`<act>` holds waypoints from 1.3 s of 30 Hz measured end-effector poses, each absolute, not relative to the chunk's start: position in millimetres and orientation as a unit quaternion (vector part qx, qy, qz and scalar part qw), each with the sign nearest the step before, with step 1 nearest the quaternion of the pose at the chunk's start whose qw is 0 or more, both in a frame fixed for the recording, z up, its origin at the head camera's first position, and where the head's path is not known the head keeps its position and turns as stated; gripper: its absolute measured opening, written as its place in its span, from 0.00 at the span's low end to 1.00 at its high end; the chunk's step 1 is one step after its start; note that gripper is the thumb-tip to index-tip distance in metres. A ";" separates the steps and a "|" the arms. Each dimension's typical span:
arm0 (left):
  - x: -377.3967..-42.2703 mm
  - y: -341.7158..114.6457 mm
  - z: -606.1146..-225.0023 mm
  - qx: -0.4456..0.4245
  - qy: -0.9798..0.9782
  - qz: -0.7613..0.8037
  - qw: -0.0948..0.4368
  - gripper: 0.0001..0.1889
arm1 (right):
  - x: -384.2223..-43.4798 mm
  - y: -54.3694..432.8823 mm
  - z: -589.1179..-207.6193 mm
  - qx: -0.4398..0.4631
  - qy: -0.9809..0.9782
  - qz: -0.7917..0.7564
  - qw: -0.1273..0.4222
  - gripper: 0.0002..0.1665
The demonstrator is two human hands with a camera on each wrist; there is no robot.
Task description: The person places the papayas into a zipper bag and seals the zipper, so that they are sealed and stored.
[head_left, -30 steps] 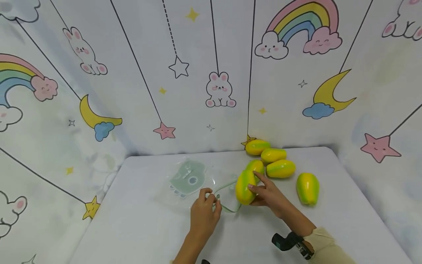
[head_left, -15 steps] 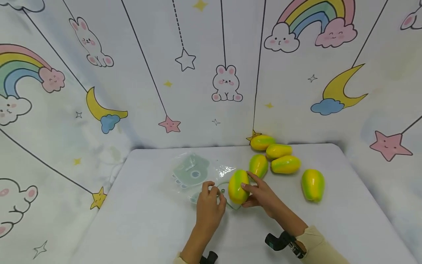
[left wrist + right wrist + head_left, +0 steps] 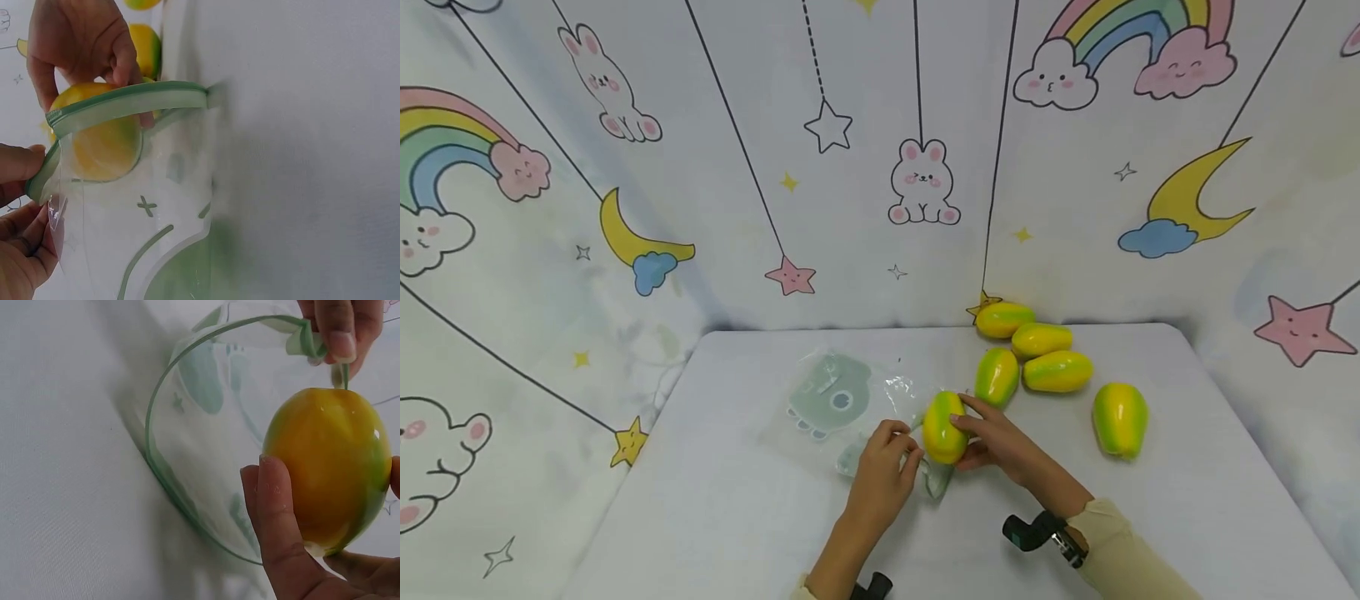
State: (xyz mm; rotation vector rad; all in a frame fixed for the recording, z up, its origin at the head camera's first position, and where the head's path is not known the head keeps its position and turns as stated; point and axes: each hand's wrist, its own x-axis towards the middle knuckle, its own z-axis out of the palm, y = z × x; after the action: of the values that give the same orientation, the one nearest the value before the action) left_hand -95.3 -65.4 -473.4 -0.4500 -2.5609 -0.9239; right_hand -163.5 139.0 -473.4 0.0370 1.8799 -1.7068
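Note:
A clear zip bag (image 3: 831, 398) with a green printed creature lies on the table, its green-edged mouth standing wide in the right wrist view. My left hand (image 3: 883, 475) pinches the green rim (image 3: 306, 340) between thumb and fingers. In my right hand (image 3: 1006, 446) is a glossy yellow-green papaya (image 3: 945, 427), gripped between thumb and spread fingers. The papaya is right at the bag's mouth; in the left wrist view its lower part (image 3: 106, 150) shows through the clear plastic below the rim. The bag's folded lower edge (image 3: 936, 479) sags below the fruit.
Several more papayas (image 3: 1057, 372) sit in a cluster at the back of the white table (image 3: 737, 517). One stands apart on the right, a papaya (image 3: 1120, 421) beyond my right forearm. A patterned cloth backdrop (image 3: 850, 208) rises behind the table.
My right hand has brought the papaya leftward, away from the cluster and up to the bag's mouth. My left hand keeps its pinch on the rim. The head view has shifted slightly.

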 end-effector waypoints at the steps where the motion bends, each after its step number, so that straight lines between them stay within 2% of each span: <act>1: -95.5 -65.8 -473.1 -0.162 -0.911 -0.331 0.186 0.05 | -164.8 137.6 -474.4 0.011 0.707 -0.642 0.296 0.44; 11: -95.0 -67.9 -468.4 -0.170 -0.915 -0.325 0.170 0.05 | -169.1 122.9 -481.6 0.009 0.699 -0.645 0.308 0.44; 17: -92.9 -67.8 -464.2 -0.140 -0.916 -0.334 0.172 0.05 | -162.7 122.3 -483.0 -0.010 0.705 -0.631 0.325 0.45; 21: -91.5 -66.3 -462.2 -0.156 -0.915 -0.336 0.161 0.05 | -158.0 121.2 -486.1 -0.025 0.707 -0.622 0.336 0.45; 28: -82.2 -62.5 -461.9 -0.225 -0.907 -0.323 0.151 0.06 | -161.4 109.6 -490.8 -0.046 0.703 -0.626 0.335 0.33; 39: -78.6 -60.2 -455.7 -0.258 -0.886 -0.337 0.188 0.06 | -177.0 86.6 -494.4 -0.068 0.715 -0.624 0.308 0.42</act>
State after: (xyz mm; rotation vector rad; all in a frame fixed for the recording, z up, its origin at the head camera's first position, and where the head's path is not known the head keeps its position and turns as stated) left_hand -78.6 -60.2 -455.7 -0.7256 -2.4917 -0.9473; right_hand -177.0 86.6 -494.4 -0.1802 1.8899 -1.6503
